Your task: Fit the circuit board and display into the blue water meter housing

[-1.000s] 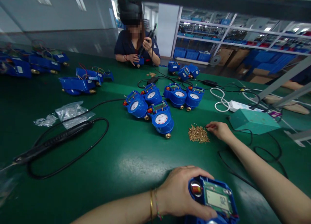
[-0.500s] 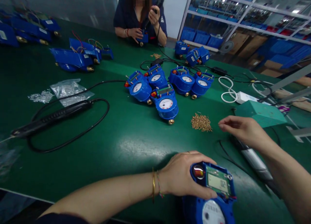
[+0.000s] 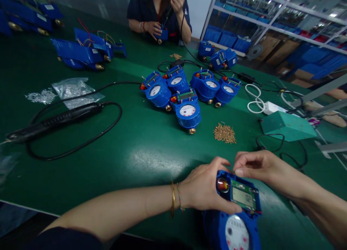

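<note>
My left hand (image 3: 204,189) grips the top left of a blue water meter (image 3: 238,215) at the near table edge; the meter shows a green circuit board with a small screen and a white dial below. My right hand (image 3: 257,166) hovers at the meter's top edge with fingertips pinched together, touching the housing by the board; whether a screw sits between the fingers is not visible. A heap of small brass screws (image 3: 224,133) lies on the green table beyond the hands.
Several finished blue meters (image 3: 187,111) cluster mid-table. A black electric screwdriver (image 3: 54,120) with looped cord lies left, beside a plastic bag (image 3: 73,91). A green box (image 3: 287,125) and cables sit right. A co-worker's hands (image 3: 162,15) work on a meter at the far edge.
My right hand left the screw heap and came back toward me, ending at the top of the held meter. The view tilted down; my left hand kept its grip.
</note>
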`<state>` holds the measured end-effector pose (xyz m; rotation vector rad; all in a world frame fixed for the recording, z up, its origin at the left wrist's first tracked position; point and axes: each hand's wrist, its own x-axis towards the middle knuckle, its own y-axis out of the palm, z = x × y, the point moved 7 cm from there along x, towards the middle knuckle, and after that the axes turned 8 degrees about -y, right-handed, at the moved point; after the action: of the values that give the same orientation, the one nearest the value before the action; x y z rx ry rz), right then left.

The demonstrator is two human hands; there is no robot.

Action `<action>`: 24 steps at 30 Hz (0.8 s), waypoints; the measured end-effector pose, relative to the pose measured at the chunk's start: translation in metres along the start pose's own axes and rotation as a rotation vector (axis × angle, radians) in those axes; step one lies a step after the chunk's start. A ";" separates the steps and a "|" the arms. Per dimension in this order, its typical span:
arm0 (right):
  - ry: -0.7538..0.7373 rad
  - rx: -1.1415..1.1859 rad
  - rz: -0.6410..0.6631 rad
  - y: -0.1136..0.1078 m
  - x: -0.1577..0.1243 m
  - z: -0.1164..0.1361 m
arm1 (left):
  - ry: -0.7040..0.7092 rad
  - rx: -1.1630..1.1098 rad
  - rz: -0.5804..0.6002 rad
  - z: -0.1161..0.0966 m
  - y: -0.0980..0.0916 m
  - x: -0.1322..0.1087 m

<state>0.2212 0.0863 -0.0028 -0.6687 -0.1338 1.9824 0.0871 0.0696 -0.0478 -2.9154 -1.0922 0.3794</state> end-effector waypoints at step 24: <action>0.114 -0.176 -0.122 0.010 -0.010 -0.003 | 0.017 0.045 -0.006 0.003 0.004 0.008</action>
<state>0.2181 0.0724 -0.0048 -0.8649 -0.2755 1.8247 0.0947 0.0709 -0.0527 -2.8701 -1.0756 0.3734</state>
